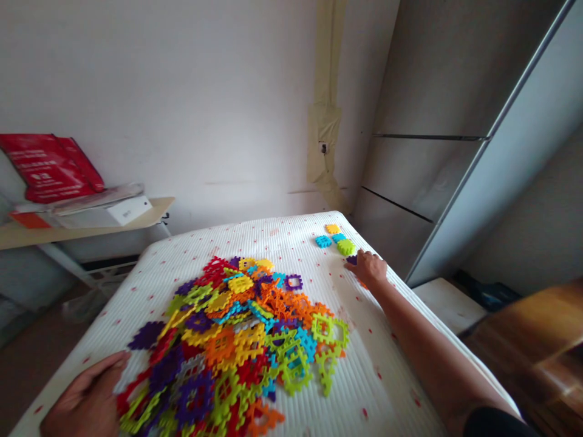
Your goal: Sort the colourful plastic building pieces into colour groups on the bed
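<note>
The mattress (291, 243) is soft, and its far right corner drops away just past our reach. We judge that leaning on the outstretched arm could dip the surface and tip the small squares over the edge. The pile of interlocking plastic tiles (237, 340) is loose and toothed. Our left hand (88, 400) lies open, palm down, at the pile's near left edge, and a nudge from it could snag several tiles and drag them along. Our right hand (371, 268) is spread over a purple tile (351, 260) near that far corner; we cannot tell whether it grips it.

The mattress cover is white ribbed cloth dotted with red. The pile's tiles are hard, glossy, open-framed squares and triangles with notched rims. The green square (346, 247), blue square (323, 241) and yellow square (333, 229) look chunkier and sit close together, just beyond the purple tile.
</note>
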`<state>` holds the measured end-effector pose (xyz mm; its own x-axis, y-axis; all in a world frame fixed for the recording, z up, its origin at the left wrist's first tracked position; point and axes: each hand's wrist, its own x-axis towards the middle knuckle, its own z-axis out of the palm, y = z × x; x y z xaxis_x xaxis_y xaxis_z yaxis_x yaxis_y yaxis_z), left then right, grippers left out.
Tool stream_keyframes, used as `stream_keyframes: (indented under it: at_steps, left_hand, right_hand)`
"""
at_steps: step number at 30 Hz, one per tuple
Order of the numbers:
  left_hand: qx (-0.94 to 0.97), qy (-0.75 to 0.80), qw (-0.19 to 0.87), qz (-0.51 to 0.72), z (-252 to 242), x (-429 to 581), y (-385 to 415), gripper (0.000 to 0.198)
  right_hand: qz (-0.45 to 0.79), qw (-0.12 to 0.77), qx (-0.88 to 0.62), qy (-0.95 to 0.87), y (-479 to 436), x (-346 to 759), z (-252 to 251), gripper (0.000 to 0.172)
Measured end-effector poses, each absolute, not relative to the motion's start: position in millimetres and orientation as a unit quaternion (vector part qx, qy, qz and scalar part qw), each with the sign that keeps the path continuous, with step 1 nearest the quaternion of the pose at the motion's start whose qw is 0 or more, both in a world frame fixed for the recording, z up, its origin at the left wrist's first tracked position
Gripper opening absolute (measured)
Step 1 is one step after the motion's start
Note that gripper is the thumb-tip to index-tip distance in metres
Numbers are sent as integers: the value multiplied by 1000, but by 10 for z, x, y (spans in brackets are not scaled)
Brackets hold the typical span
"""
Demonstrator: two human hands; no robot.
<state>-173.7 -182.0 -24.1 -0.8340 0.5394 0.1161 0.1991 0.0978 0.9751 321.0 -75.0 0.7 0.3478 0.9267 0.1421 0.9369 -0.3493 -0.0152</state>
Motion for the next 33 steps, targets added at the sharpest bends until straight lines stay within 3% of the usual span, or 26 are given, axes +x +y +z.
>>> stream_keyframes:
  at_steps: [9,33]
  left_hand:
    - [208,726,180,630,-25,-1544,-1895,38]
    - [272,703,157,639,-397,-1874,-1799,39]
  right_hand:
    - [-64,23,-824,-562,-763,3196,8,47]
    - [-71,35,-807,-586,-738,3214,-100,41]
